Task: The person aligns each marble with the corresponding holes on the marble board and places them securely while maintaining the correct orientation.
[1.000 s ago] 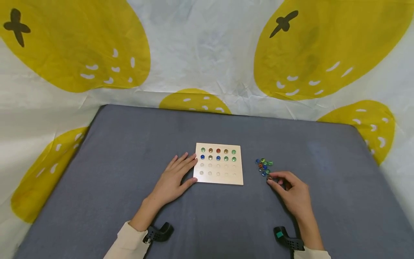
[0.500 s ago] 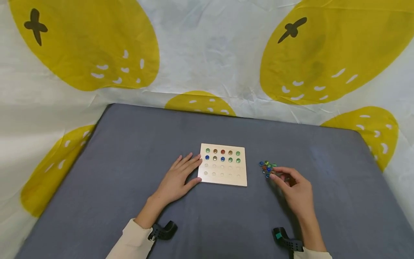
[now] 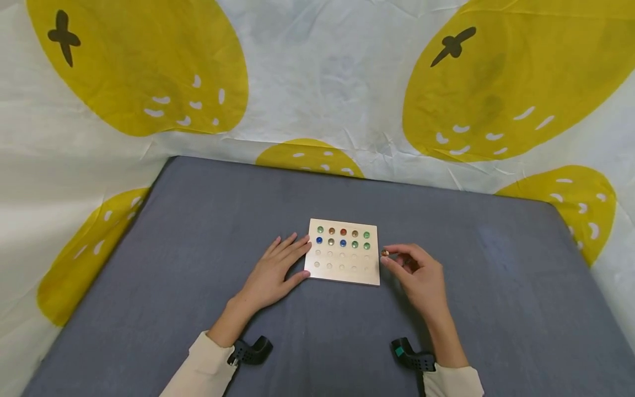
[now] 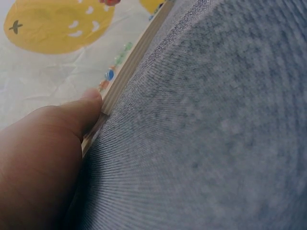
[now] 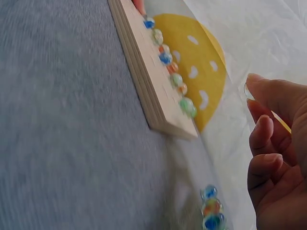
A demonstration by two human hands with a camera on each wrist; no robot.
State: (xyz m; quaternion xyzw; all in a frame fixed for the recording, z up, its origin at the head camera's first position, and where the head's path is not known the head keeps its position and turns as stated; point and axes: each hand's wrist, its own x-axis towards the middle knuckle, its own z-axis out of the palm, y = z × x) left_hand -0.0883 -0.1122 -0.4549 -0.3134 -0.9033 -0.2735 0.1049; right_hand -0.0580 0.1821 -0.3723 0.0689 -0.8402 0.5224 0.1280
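A pale wooden board (image 3: 342,274) with rows of round hollows lies on the grey cloth. Glass marbles in green, amber, red and blue sit in its two far rows; the two near rows show bare hollows. My left hand (image 3: 270,275) lies spread at the board's left edge, fingertips and thumb touching it. Between thumb and forefinger, my right hand (image 3: 416,278) pinches an amber-brown marble (image 3: 385,253) just off the board's right edge. In the right wrist view only a clear rim of that marble shows beside the thumb.
Several loose marbles (image 5: 212,208) lie on the cloth in the right wrist view; the right hand hides them in the head view. Grey cloth (image 3: 238,204) covers the table. A white curtain with yellow shapes (image 3: 307,157) hangs behind it.
My right hand has lifted the marble from the loose group and carried it left to the board's right side. The left hand keeps its place on the board; the head view has shifted slightly.
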